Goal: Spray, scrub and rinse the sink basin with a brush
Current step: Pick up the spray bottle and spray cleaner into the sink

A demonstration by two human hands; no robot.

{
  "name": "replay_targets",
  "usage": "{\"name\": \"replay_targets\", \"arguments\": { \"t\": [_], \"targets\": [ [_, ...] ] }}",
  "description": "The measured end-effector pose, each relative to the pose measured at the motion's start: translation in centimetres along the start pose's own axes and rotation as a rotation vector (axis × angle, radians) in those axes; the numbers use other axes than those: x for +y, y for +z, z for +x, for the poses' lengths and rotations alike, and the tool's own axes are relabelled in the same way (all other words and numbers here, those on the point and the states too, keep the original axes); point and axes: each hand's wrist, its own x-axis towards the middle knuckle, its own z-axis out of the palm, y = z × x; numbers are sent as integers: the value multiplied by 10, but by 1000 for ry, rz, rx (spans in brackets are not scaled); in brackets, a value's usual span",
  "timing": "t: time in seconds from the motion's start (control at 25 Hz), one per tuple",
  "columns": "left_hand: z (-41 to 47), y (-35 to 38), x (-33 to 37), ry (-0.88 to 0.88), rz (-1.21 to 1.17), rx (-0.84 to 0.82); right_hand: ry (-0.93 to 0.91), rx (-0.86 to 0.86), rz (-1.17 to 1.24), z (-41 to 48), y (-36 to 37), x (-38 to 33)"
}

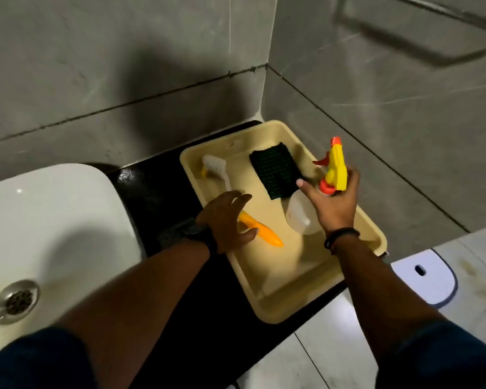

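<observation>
The white sink basin [56,220] lies at the left, with a metal drain [14,301] in its bottom. To its right a beige tray [286,307] rests on the black counter. In the tray lies a brush [264,233] with white bristles and an orange handle. My left hand [226,220] is spread over that handle with the fingers apart; I cannot tell whether it touches. My right hand [335,206] grips the neck of a spray bottle [337,167], which has a white body and a yellow and orange trigger head and stands tilted in the tray.
A dark green scrub pad [275,169] lies at the back of the tray. Grey tiled walls meet in a corner just behind it. A towel bar [404,37] hangs at the upper right. A white fixture [427,279] sits on the floor below the counter edge.
</observation>
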Motion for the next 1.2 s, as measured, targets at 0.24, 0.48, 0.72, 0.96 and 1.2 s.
{"name": "replay_targets", "arguments": {
  "t": [0.24, 0.48, 0.72, 0.96, 1.2],
  "targets": [
    [4, 11, -10, 55, 140, 19, -58, 0, -12, 30, 20, -1],
    [-29, -60, -20, 15, 70, 66, -51, -121, -18, 22, 40, -70],
    [-163, -167, -95, -202, 71, 388, -123, -747, -178, -73, 127, -200],
    [-351, -204, -213, -604, 185, 535, 71, -1116, -522, -238, 218, -229],
    [-425, -172, -263, -835, 137, 427, 48, -957, -625, -313, 264, -232]
  ]
}}
